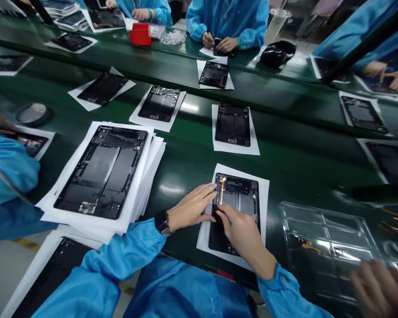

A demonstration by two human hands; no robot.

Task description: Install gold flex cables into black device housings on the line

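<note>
Well, at the far left a co-worker's blue sleeve (9,172) lies beside a round dish (33,114) on the green conveyor belt (295,176). Next along, a stack of white paper sheets (149,176) carries a black tablet chassis (101,172) on top, with grey floor (6,274) showing below the belt.

The person's left hand (190,207), a wristwatch (162,222) at its wrist, lies open with the fingers stretched across a tablet housing (242,187), which sits on its own paper sheet (265,207) directly ahead of the person. The right hand (243,234) crosses the lower part of that housing, its fingertips (219,208) bunched at the foot of an amber flex cable (222,190). They seem to be pinching it, though the fingers hide the contact, so I can't be sure.

Further right, a clear plastic blister tray (325,247) holds amber flex cables (307,245) in its compartments. A blurred hand (378,291), apparently someone else's, is at the tray's lower corner.

Beyond, more housings on paper (232,126) line the belt. Across it sit co-workers in blue smocks (227,17), near a red box (140,34).
</note>
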